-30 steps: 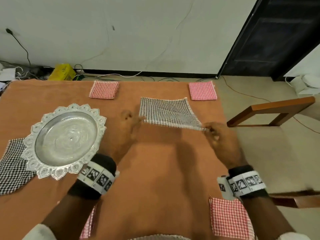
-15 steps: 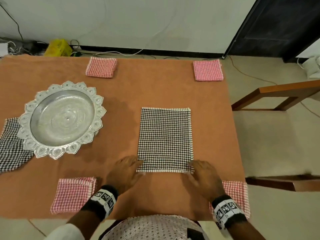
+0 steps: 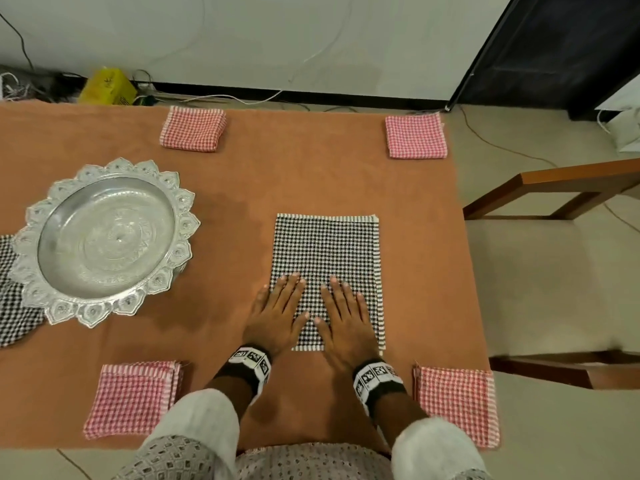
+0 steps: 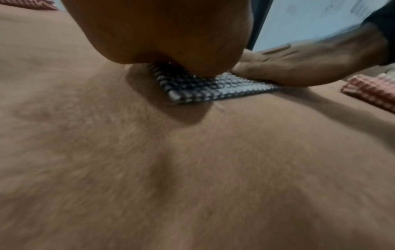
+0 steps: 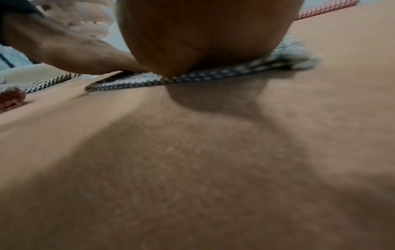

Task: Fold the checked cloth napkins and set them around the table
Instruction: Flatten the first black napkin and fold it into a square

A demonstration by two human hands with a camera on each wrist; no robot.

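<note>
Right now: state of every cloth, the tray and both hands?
Black-and-white checked napkin: folded, flat on the orange tablecloth.
Left hand: flat, pressing its near end.
Right hand: flat, pressing beside it.
Four red-and-white checked napkins: folded, placed at corners.
Scalloped silver tray: upright, empty.
Second black-and-white cloth: partly under tray, unfolded.

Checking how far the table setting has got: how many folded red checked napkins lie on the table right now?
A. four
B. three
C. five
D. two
A: one red napkin lies at each corner: far left, far right, near left and near right, while both hands press the black one.
</note>
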